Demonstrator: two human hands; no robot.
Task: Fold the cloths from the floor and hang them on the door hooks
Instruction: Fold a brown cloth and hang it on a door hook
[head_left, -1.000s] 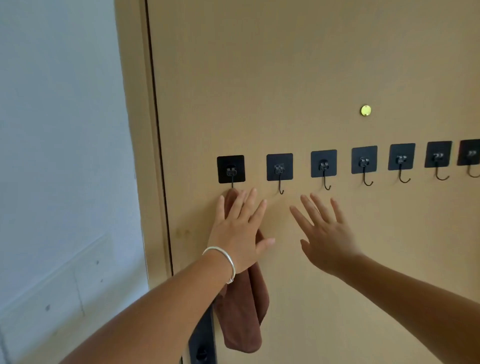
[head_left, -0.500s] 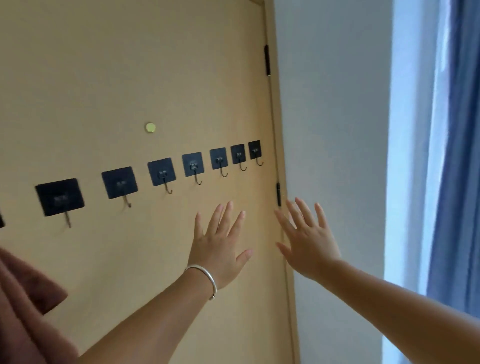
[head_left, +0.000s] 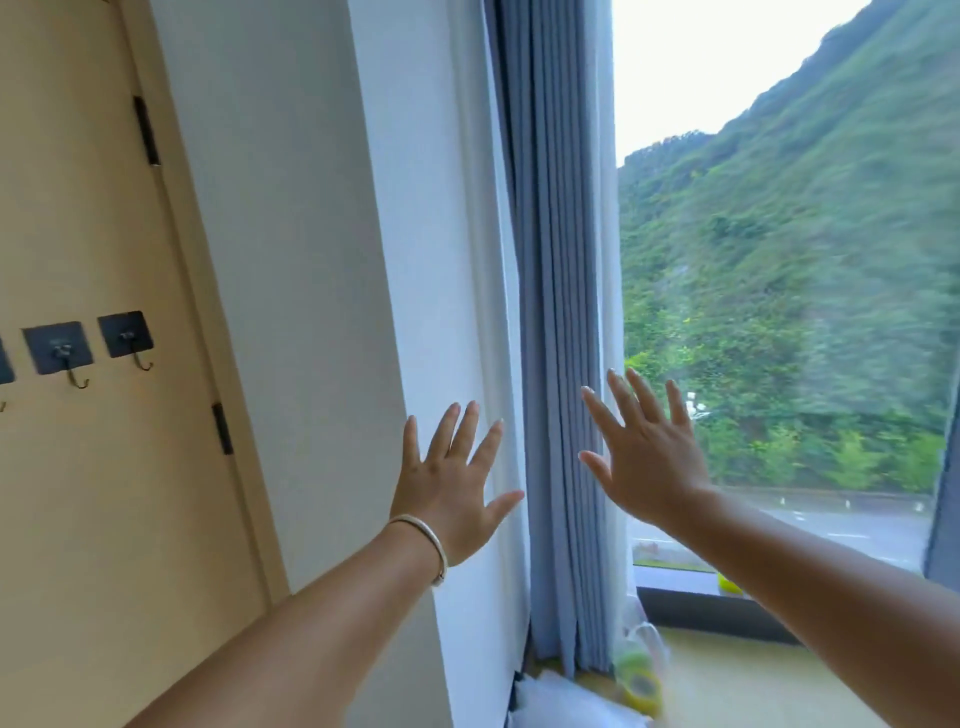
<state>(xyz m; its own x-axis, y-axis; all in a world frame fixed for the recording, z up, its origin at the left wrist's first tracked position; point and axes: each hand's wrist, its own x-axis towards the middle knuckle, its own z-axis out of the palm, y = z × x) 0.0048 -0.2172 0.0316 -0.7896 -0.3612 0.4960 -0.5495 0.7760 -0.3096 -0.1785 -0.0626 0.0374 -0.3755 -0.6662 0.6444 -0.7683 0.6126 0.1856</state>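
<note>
The tan door (head_left: 104, 493) fills the left of the view. Two black adhesive hooks (head_left: 58, 347) (head_left: 126, 335) show near its right edge, both bare, and a third is cut off at the frame's left edge. My left hand (head_left: 449, 488), with a silver bracelet on the wrist, is held up with fingers spread in front of the white wall, holding nothing. My right hand (head_left: 647, 457) is also spread and empty, raised in front of the curtain and window. No cloth is in view.
A white wall (head_left: 311, 260) stands right of the door. A blue-grey curtain (head_left: 561, 312) hangs beside a large window (head_left: 779, 260) showing a green hillside. Plastic bags with yellow-green items (head_left: 641, 675) lie on the floor by the curtain's foot.
The view has swung right, from the door and its row of hooks to the wall and window. The brown cloth on the leftmost hook has left the view. Both hands stay spread and empty.
</note>
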